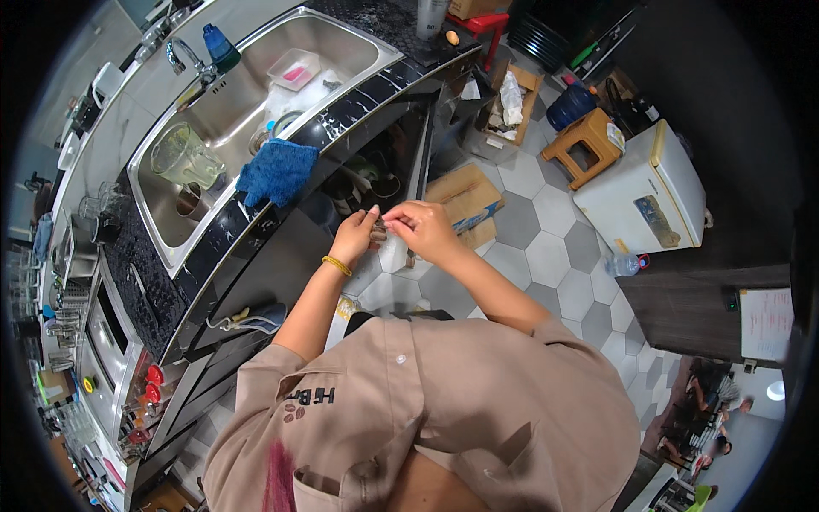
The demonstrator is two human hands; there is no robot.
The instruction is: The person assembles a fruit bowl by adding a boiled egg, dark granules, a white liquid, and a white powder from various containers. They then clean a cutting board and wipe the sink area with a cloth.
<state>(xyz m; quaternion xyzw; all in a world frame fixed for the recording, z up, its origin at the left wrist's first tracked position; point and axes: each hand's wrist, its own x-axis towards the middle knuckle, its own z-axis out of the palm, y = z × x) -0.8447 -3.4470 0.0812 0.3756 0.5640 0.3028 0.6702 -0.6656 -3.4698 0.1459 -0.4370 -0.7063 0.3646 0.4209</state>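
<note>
Both of my hands meet in front of the open cabinet (367,175) below the sink. My left hand (352,238), with a yellow band at its wrist, is closed, thumb up, round something small and brownish. My right hand (425,229) pinches at the same spot, its fingertips touching or nearly touching the left thumb. Just below the fingers shows a whitish, see-through patch (392,253), perhaps a plastic bag; I cannot tell whether it hangs from my hands. The fingers mostly hide what they grip.
The steel sink (243,72) holds a clear jug (186,156) and a plastic tub (294,68). A blue cloth (277,172) drapes over its front edge. Cardboard (465,194) lies on the tiled floor to the right, near a brown stool (589,145) and a small white fridge (648,188).
</note>
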